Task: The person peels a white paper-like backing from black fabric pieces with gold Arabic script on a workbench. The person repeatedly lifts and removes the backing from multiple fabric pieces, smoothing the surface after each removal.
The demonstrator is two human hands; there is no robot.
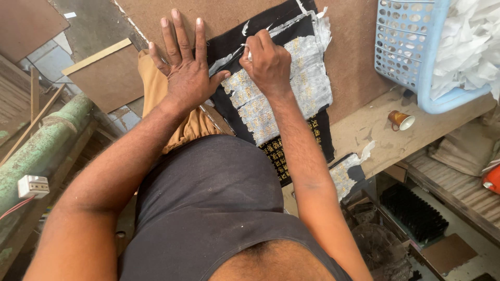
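Rows of small rectangular embroidered labels (276, 96) fill the centre of the frame, gold stitching on black fabric, most of them under a whitish, torn backing sheet. A bare stretch of black labels with gold stitching (278, 156) shows just below centre. A further strip of labels (346, 174) hangs right of centre, lower down, also partly covered in white backing. No packages, signs or screens show.

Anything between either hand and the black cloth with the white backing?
Nothing visible. The left hand lies flat, fingers spread, pressing the black embroidered cloth at its left edge. The right hand rests directly on the white papery backing layer, pinching a strip of it. The blue plastic basket sits off to the side.
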